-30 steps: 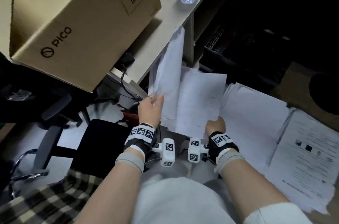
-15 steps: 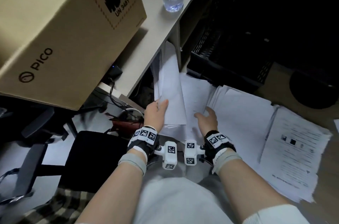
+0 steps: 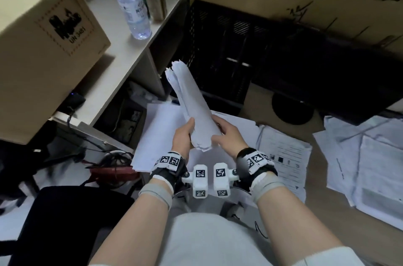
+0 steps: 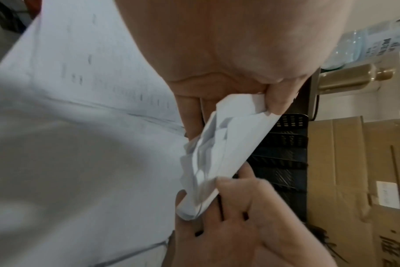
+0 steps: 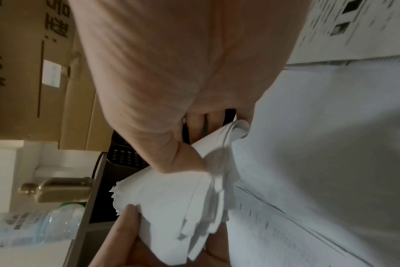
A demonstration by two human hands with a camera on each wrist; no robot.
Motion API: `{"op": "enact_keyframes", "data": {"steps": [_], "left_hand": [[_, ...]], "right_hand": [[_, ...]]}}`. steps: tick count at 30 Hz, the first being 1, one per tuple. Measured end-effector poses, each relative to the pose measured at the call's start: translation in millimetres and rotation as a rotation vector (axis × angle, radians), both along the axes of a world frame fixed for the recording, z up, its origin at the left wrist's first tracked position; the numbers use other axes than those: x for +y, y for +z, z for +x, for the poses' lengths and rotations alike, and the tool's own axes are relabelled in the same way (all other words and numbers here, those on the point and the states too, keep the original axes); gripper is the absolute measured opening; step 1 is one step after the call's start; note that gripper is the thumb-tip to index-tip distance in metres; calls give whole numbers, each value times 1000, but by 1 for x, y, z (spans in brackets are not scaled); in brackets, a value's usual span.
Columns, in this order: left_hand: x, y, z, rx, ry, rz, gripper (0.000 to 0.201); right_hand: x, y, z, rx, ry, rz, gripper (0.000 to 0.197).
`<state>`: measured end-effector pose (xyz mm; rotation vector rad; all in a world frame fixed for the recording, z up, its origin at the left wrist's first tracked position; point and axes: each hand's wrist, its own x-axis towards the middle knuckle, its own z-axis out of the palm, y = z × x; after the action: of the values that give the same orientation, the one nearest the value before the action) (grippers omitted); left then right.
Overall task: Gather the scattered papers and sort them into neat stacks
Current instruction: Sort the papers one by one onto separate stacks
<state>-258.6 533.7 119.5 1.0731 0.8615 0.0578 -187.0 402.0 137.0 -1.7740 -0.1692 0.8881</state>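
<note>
Item: fingers. Those of the left hand (image 3: 182, 135) are curled round the near end of a sheaf of papers (image 3: 192, 104), thumb along its left edge. The right hand (image 3: 226, 132) cups the same end from the other side, thumb and fingers wrapped about it.

Item: sheaf of papers. Held in the air between both hands, above the floor. Long axis runs from the fingers away and upward, tilted toward the counter (image 3: 122, 52); both hands sit at its lower end, equally near. White sheets, bowed into a loose roll; ends ragged and uneven at top and bottom, not squared. Judged to need tapping level before being laid down.

Item: loose papers on the floor. A white pile (image 3: 161, 135) just left of the hands; printed sheets (image 3: 285, 156) to the right; a further untidy heap (image 3: 366, 156) well apart, far right.

Item: surroundings. Black crate (image 3: 218, 54) beyond the sheaf.
</note>
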Motion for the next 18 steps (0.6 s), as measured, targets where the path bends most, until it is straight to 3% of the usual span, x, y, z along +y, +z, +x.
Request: {"op": "enact_keyframes", "data": {"steps": [4, 9, 18], "left_hand": [[-30, 11, 15, -29, -6, -25, 38], [-67, 12, 22, -78, -60, 103, 36], [-96, 27, 27, -111, -56, 223, 11]], "right_hand": [[-35, 10, 7, -35, -28, 29, 78], [-71, 23, 14, -49, 44, 50, 79], [-100, 31, 15, -23, 29, 102, 70]]}}
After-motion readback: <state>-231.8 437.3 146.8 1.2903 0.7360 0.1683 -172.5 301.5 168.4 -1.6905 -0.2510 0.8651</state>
